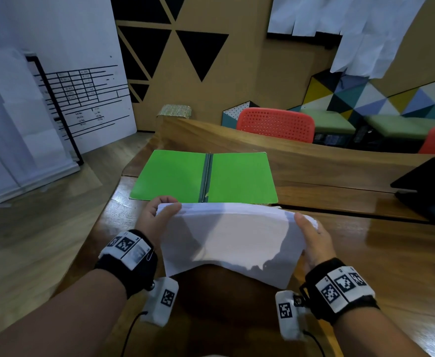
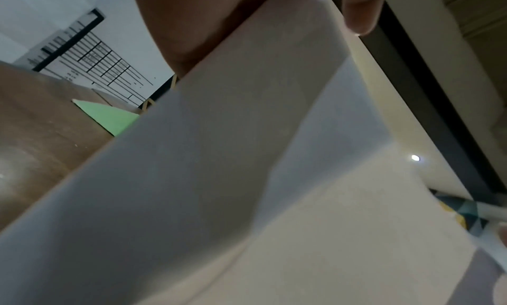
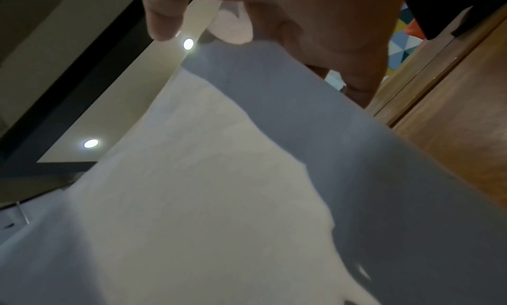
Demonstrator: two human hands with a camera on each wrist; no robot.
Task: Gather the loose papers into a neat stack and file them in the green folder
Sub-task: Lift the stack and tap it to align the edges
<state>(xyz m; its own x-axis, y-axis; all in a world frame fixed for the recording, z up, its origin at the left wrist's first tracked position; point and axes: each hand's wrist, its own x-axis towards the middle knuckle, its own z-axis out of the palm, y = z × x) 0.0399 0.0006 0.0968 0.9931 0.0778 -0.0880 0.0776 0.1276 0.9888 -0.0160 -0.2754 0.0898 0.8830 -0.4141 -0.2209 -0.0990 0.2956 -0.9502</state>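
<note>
Step in hand: paper stack squared above the desk, filing pending.
One desk (image 1: pixel 365 253) carries one green folder (image 1: pixel 175 173), lying open just beyond one paper stack (image 1: pixel 226 240); its sheet count cannot be told. Left hand (image 1: pixel 157 220) and right hand (image 1: pixel 314 240) each grip a side edge. Next move, likely: carry the stack forward onto the folder, edges aligned.

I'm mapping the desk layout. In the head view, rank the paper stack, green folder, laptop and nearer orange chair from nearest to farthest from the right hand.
1. Paper stack: gripped by the right hand.
2. Green folder: open, just beyond the stack.
3. Laptop: at the right edge.
4. Orange chair: behind the desk's raised back.
</note>
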